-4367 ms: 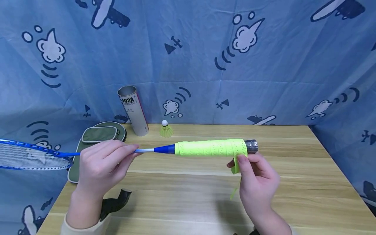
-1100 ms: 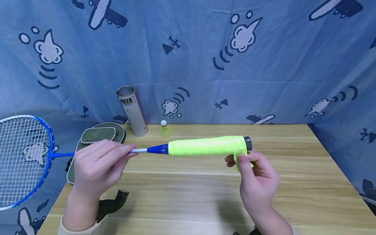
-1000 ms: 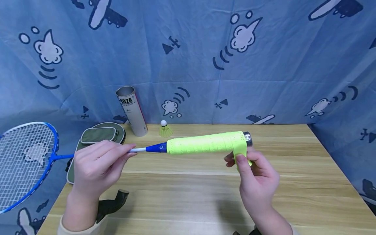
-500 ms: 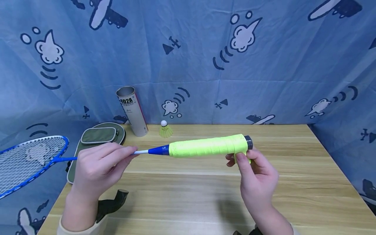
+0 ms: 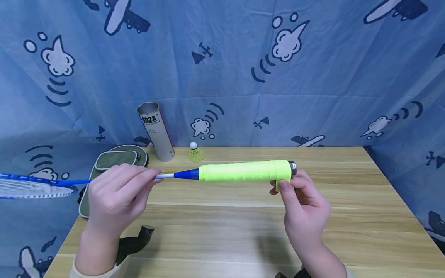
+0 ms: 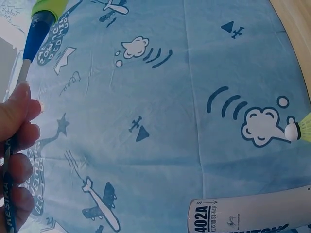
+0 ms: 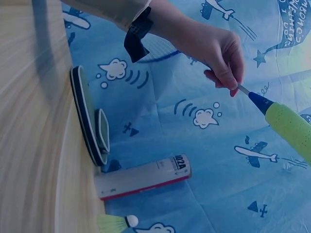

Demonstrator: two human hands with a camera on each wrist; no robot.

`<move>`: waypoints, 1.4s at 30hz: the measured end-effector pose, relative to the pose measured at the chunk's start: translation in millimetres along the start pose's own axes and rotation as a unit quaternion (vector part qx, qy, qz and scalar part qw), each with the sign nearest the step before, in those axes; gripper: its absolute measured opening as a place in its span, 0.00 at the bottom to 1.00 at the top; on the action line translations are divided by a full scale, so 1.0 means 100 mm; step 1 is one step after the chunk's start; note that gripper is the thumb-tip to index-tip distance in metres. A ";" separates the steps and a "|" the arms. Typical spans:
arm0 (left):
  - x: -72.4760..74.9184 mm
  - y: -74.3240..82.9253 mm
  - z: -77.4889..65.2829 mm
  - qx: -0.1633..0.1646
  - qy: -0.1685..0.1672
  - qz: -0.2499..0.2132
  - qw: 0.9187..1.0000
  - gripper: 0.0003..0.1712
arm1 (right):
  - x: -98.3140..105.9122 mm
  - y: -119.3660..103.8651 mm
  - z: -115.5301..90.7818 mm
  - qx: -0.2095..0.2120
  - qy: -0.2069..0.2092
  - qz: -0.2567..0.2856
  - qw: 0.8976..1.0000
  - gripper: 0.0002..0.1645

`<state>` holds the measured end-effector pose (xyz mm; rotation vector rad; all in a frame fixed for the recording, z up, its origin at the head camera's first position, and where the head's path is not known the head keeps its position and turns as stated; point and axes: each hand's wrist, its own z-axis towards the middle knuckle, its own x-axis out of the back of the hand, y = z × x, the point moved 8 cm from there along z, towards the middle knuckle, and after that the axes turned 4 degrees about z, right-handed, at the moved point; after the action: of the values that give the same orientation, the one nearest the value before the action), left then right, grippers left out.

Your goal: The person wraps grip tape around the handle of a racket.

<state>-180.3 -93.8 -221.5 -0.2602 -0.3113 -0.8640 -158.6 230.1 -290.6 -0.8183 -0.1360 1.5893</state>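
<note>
Racket (image 5: 186, 174) rolled nearly edge-on since the earlier frame, held nearer you than the shuttlecock (image 5: 196, 153). Left of it your left grip (image 5: 119, 195) pinches the shaft (image 5: 165, 176); right of it your right grip (image 5: 306, 210) pinches yellow-green tape (image 5: 243, 171). Wrapping looks nearly done; next turn likely needs tape taut.

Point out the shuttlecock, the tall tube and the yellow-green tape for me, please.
Shuttlecock (image 5: 196, 154), head view: on its yellow skirt.
Tall tube (image 5: 158, 133), head view: on its side wall, about mid-height.
Yellow-green tape (image 5: 245, 171), head view: on the wrapped stretch around the handle.
</note>
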 end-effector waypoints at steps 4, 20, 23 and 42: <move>-0.02 0.01 0.00 -0.010 -0.013 -0.013 1.000 0.21 | 0.00 0.00 0.00 -0.004 0.000 -0.002 1.000 0.02; -0.02 -0.02 -0.03 -0.004 -0.036 -0.015 0.999 0.21 | -0.05 -0.02 -0.03 0.018 -0.021 -0.028 0.999 0.05; 0.01 -0.01 -0.01 0.000 -0.018 -0.017 1.000 0.22 | -0.06 -0.02 -0.03 0.019 -0.028 -0.026 0.999 0.06; -0.03 0.01 -0.03 -0.020 -0.059 -0.034 0.997 0.20 | -0.01 0.02 -0.03 0.004 -0.025 -0.050 0.998 0.07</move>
<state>-180.4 -91.7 -225.1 -0.3388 -0.4147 -0.9254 -158.4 227.6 -292.8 -0.7545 -0.2028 1.5156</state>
